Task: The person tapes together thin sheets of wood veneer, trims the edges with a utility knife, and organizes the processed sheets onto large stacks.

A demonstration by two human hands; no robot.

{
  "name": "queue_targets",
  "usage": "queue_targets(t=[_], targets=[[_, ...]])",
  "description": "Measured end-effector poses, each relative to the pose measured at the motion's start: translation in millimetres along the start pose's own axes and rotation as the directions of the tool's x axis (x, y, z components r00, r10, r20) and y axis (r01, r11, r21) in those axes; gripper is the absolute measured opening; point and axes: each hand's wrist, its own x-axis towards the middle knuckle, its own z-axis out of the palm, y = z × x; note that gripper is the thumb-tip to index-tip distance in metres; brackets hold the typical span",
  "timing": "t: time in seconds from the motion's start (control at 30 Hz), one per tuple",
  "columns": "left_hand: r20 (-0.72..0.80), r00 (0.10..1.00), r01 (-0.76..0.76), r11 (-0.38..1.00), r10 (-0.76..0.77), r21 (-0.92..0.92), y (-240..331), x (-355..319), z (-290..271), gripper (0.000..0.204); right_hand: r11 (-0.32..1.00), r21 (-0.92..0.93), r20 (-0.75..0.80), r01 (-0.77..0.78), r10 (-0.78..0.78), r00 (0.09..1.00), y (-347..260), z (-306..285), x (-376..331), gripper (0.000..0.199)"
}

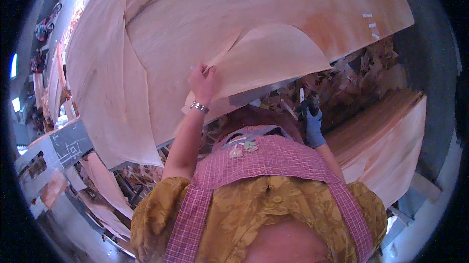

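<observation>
Pinched between the thumb and fingers of my bare left hand is the edge of a thin, pale pinkish-tan sheet of wood veneer, its corner curling up in a smooth arc. It lies on top of a broad stack of similar wide veneer sheets that fills the upper half of the head view, from ten o'clock round to two o'clock. The held sheet is smooth, faintly grained, with a warmer orange blush toward two o'clock. A silver bracelet sits on that wrist.

At three o'clock from the bracelet, my right hand wears a blue-grey glove and is closed around a small dark tool with a pale blade-like tip; what the tool is I cannot tell. It is held apart from the lifted sheet, over a heap of brown veneer scraps.

At four o'clock lies another pile of pale veneer sheets. Nearest the lens are my pink checked apron and mustard patterned blouse.
</observation>
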Motion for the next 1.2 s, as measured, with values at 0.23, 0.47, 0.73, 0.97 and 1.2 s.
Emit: queue_targets(t=[0.23, 0.47, 0.73, 0.97, 1.2], targets=[[0.028, 0.994, 0.101, 0.994, -0.102, 0.045, 15, -13, 1, 0.032, 0.984, -0.134, -0.137, 0.116, -0.134, 0.981, -62, -17, 60, 0.016], [0.207, 0.916, -0.397, 0.853, 0.344, 0.339, 58, -65, -3, 0.055, 0.972, -0.231, 0.147, 0.040, -0.005, 0.989, -73, -92, 107, 0.016], [0.376, 0.774, -0.597, 0.784, 0.509, 0.169, 176, -79, 115, 0.063, 0.910, -0.390, 0.515, 0.138, 0.091, 0.852, -82, -132, 132, 0.013], [0.121, 0.774, -0.564, 0.591, 0.621, 0.577, 226, 7, 194, 0.046, 0.821, -0.491, 0.550, 0.291, 0.033, 0.835, -79, -172, 131, 0.012], [0.178, 0.838, -0.534, 0.707, 0.516, 0.464, 239, 35, 183, 0.006, 0.897, -0.437, 0.554, 0.063, 0.213, 0.805, -71, -198, 146, 0.016]])
